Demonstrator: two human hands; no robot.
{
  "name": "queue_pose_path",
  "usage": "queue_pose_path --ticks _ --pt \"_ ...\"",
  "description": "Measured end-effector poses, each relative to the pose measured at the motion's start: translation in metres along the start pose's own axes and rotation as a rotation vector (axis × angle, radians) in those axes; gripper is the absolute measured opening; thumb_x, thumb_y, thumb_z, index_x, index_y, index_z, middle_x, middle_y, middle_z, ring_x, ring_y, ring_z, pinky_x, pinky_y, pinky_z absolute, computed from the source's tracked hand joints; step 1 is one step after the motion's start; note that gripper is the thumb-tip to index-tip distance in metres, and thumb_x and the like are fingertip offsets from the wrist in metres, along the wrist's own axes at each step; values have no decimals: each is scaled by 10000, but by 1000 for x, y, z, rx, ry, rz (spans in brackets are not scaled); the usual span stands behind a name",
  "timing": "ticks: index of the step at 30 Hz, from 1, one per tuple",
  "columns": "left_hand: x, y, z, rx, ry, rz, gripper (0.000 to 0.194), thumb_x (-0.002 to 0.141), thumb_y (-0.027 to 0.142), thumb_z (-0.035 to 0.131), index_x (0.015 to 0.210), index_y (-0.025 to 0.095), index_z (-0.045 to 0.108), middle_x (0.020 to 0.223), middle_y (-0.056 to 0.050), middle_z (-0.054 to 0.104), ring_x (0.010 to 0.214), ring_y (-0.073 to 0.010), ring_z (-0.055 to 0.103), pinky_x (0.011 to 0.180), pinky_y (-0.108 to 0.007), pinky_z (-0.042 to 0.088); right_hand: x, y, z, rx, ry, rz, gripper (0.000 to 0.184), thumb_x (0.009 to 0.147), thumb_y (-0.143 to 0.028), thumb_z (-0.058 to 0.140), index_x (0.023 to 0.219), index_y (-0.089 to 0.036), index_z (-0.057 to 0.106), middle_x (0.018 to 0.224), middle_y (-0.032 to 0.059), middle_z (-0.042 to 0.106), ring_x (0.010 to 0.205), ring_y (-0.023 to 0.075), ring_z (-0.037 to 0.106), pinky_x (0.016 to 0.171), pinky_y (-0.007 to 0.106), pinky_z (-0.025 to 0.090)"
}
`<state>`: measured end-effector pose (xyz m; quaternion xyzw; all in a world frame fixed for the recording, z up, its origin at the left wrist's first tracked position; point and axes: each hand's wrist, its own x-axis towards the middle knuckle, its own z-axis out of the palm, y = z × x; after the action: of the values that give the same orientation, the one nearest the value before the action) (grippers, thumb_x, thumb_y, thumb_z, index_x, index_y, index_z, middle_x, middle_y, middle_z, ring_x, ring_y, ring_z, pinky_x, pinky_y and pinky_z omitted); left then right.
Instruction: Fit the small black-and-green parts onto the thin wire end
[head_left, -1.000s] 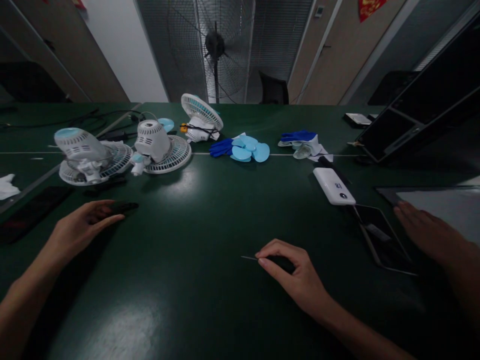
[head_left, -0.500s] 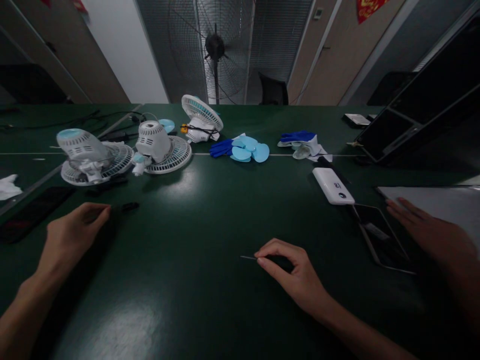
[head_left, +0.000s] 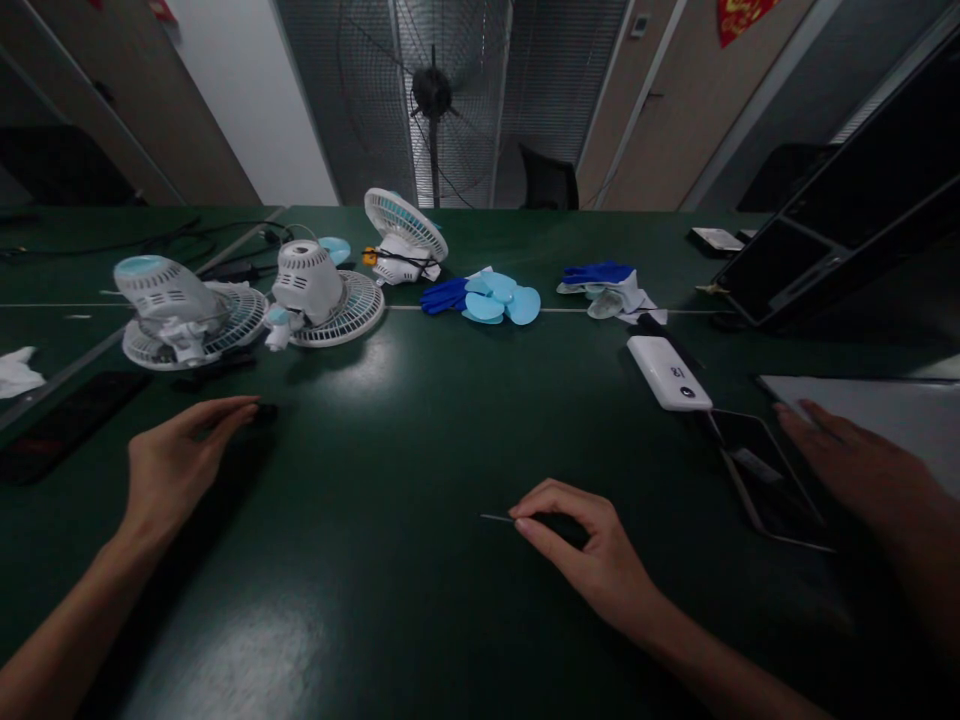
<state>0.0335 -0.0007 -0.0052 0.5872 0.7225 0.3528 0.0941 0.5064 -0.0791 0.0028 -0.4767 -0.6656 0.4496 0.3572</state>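
Note:
My left hand [head_left: 180,450] reaches over the left side of the table, thumb and fingertips pinched at the near end of a small black part [head_left: 267,411]. My right hand [head_left: 585,545] rests low on the table and is closed around a screwdriver [head_left: 495,517]. Its thin metal shaft points left, while the dark handle is mostly hidden in the palm. Beyond the left hand, two small white fans [head_left: 172,310] [head_left: 315,300] lie face down on their grilles. A light-blue fan blade [head_left: 501,299] lies farther back at the middle.
A third white fan [head_left: 405,240] stands tilted at the back. Gloves [head_left: 611,290], a white power bank [head_left: 667,372] and a phone [head_left: 769,480] are to the right. Another person's hand [head_left: 862,460] rests on a silvery flat item [head_left: 915,415]. A dark tray-like item [head_left: 71,425] lies left.
My left hand has moved right and slightly forward, from beside the small black part to pinching it. My right hand with the screwdriver stays in place.

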Motion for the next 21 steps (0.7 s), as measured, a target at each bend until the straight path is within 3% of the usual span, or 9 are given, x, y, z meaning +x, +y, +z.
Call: queue_pose_path --ticks 12,17,21 --pt "-1 16 -4 -35 31 -139 636 774 631 689 1260 226 752 1149 -92 790 1076 -334 733 998 -453 549 0 -2 0 -6 1 -9 99 964 -205 709 977 -239 802 955 37 788 894 214 746 788 338 561" --pt "0 10 -2 35 42 -57 609 802 641 656 1229 219 756 1125 -87 785 1010 -300 737 945 -400 559 1 -3 0 5 -1 -16 100 963 -201 709 980 -233 803 957 40 787 898 212 747 794 336 565" --pt "2 7 1 80 31 9 572 820 646 633 1202 238 754 1293 -69 722 1019 -273 703 952 -366 537 2 -4 0 3 -3 -17 99 964 -202 710 982 -232 802 955 40 787 898 211 746 807 339 565"
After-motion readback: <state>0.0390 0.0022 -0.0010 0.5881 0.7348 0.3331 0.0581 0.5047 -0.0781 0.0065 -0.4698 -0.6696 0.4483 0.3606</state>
